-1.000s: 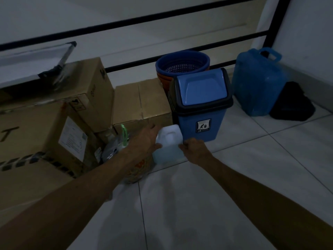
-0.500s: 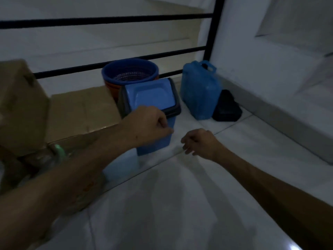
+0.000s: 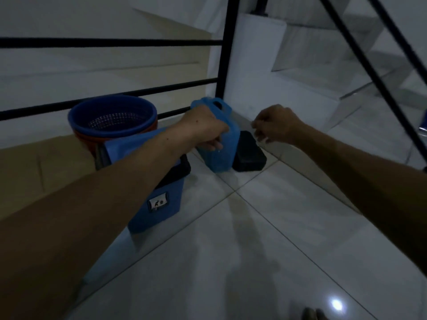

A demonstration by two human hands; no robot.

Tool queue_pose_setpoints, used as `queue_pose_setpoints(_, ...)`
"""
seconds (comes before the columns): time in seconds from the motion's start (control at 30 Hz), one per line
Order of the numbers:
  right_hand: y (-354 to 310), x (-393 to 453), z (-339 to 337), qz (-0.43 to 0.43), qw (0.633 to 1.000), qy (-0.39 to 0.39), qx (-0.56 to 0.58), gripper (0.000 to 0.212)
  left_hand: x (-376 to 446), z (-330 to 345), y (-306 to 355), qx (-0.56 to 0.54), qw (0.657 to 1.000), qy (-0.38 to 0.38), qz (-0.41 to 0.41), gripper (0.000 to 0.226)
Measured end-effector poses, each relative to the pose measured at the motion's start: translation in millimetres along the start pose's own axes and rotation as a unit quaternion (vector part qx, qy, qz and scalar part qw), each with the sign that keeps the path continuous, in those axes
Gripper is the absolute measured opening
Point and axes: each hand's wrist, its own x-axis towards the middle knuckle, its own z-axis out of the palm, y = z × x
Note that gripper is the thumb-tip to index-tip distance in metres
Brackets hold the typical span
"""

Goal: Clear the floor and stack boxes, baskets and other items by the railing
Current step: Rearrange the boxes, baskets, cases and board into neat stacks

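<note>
Baskets (image 3: pixel 113 118), two nested, beside one bin (image 3: pixel 159 204); left hand (image 3: pixel 203 128) curled, right hand (image 3: pixel 275 125) loosely curled, empty.

The floor (image 3: pixel 265 227) is laid with large pale glossy tiles, with thin grout lines running diagonally. A small bright spot of light (image 3: pixel 336 304) reflects off it near the lower right. A black metal railing (image 3: pixel 111 42) with horizontal bars and one upright post crosses the back. Behind it are white walls (image 3: pixel 254 65), and white stairs (image 3: pixel 346 54) rise at the right. The room is dim.
</note>
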Motion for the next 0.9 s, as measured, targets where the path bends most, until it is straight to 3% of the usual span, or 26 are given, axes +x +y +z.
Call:
queue_pose_setpoints(0.13,-2.1,64.2,17.4,0.020,1.000,0.010,-0.005,0.045,29.1,-3.2,10.8,-0.047,0.997,0.042,-0.041,0.028)
queue_pose_setpoints(0.33,26.2,121.6,60.9,0.039,0.997,-0.054,0.034,0.059,67.6,-19.0,10.1,-0.071,0.992,0.065,-0.077,0.025)
queue_pose_setpoints(0.47,52.4,167.1,95.9,0.048,0.991,-0.074,0.105,0.089,89.9,-19.2,1.0,-0.075,0.989,0.067,-0.109,0.029)
queue_pose_setpoints(0.53,79.5,201.1,128.1,0.035,0.987,-0.084,0.134,0.116,100.0,-20.0,-6.7,-0.056,0.988,0.069,-0.124,0.030)
queue_pose_setpoints(0.57,89.8,213.9,143.0,0.026,0.985,-0.082,0.148,0.133,103.8,-21.5,-10.5,-0.039,0.988,0.070,-0.129,0.031)
queue_pose_setpoints(0.63,111.2,239.0,168.6,0.001,0.986,-0.071,0.148,0.146,111.5,-28.8,-16.6,0.024,0.988,0.075,-0.130,0.031)
queue_pose_setpoints(0.7,98.3,224.3,161.9,-0.006,0.989,-0.042,0.144,0.142,116.2,-42.2,-21.3,0.150,0.978,0.089,-0.115,0.031)
queue_pose_setpoints(0.8,76.2,199.2,148.1,0.001,0.993,-0.006,0.119,0.128,115.5,-66.2,-28.0,0.394,0.909,0.109,-0.079,0.037)
queue_pose_setpoints(0.9,68.4,190.6,144.8,0.002,0.994,-0.007,0.109,0.121,114.1,-77.5,-43.2,0.459,0.877,0.061,-0.127,0.047)
